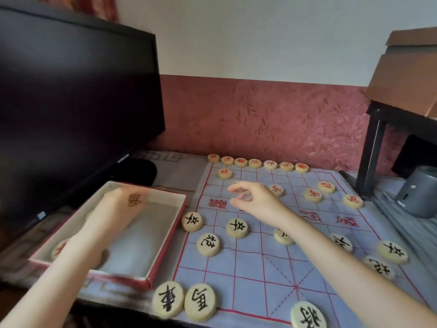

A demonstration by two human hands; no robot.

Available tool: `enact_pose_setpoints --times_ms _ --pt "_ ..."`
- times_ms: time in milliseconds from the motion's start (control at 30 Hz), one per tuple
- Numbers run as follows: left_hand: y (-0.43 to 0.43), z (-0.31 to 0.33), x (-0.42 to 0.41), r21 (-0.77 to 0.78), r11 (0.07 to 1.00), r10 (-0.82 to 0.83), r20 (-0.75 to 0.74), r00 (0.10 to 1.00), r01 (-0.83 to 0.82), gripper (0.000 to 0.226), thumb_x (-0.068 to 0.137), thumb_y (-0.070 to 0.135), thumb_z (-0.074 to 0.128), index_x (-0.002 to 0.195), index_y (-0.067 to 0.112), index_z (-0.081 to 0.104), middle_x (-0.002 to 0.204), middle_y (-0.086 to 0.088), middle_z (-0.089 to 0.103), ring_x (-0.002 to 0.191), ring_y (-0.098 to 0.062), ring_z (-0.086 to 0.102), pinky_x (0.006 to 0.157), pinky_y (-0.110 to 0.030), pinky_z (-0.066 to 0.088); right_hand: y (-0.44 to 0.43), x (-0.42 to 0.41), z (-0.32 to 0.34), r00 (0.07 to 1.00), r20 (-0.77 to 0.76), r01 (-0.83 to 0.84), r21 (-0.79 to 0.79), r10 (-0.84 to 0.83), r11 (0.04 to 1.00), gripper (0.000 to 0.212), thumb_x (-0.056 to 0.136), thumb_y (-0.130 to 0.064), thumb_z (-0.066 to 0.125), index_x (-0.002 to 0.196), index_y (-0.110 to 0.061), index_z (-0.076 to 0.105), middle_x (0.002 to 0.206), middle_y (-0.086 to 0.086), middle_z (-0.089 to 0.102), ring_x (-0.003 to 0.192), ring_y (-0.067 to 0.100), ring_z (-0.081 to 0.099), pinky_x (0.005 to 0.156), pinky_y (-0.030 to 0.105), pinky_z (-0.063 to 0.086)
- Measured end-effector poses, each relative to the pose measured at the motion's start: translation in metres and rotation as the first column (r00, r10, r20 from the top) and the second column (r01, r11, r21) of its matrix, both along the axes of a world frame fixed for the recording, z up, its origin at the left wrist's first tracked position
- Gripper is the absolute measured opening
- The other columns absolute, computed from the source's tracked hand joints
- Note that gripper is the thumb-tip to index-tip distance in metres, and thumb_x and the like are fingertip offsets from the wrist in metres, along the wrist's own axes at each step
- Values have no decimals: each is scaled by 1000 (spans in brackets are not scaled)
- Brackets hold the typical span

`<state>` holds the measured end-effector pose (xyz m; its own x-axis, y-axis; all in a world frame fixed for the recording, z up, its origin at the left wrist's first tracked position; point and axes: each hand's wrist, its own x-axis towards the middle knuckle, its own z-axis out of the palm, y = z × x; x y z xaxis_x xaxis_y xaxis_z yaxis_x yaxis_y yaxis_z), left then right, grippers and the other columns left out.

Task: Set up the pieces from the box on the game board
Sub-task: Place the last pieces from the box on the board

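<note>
Wood discs, I judge: light, rigid, smooth-faced, not fragile; best pinched by rim. Left hand [115,209], blurred, over box [170,233], pinches red-marked piece [134,200]. Right hand [255,197] above board [260,268], fingers loosely curled, nothing seen in them. Black-marked pieces [237,228] on board.

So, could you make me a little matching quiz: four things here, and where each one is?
1. left hand
2. right hand
3. row of red-lettered pieces
4. monitor

A. along the board's far edge
B. behind the box
C. over the box, gripping a piece
D. hovering over the board

Pairs: 1-C, 2-D, 3-A, 4-B.
</note>
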<state>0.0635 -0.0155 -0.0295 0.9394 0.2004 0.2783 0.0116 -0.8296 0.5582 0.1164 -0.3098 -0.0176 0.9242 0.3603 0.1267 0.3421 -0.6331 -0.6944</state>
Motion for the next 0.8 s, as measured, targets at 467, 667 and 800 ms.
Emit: enact_pose_setpoints --times_ms 467,667,800 --pt "60 -24 -25 61 977 209 -98 973 -204 33 81 16 65 114 20 62 124 -7 54 113 -26 51 91 -41 46 159 10 -14 956 -23 -293 -153 293 944 47 87 -22 59 133 -22 48 135 5 50 122 20 49 93 30 41" --pt "60 -25 -12 216 959 233 -214 949 -186 44 85 21 58 129 21 49 135 -4 46 124 -24 36 101 -35 35 199 20 -28 948 36 -297 -259 316 919 52 83 -17 57 134 -17 48 132 9 52 125 28 45 100 42 42" --pt "61 -27 -13 177 974 184 -233 955 -144 50 80 25 66 128 22 51 134 -3 47 125 -23 35 101 -31 32 212 24 -37 935 114 -280 -347 337 895 52 86 -17 56 136 -11 43 124 10 41 117 28 36 99 42 38"
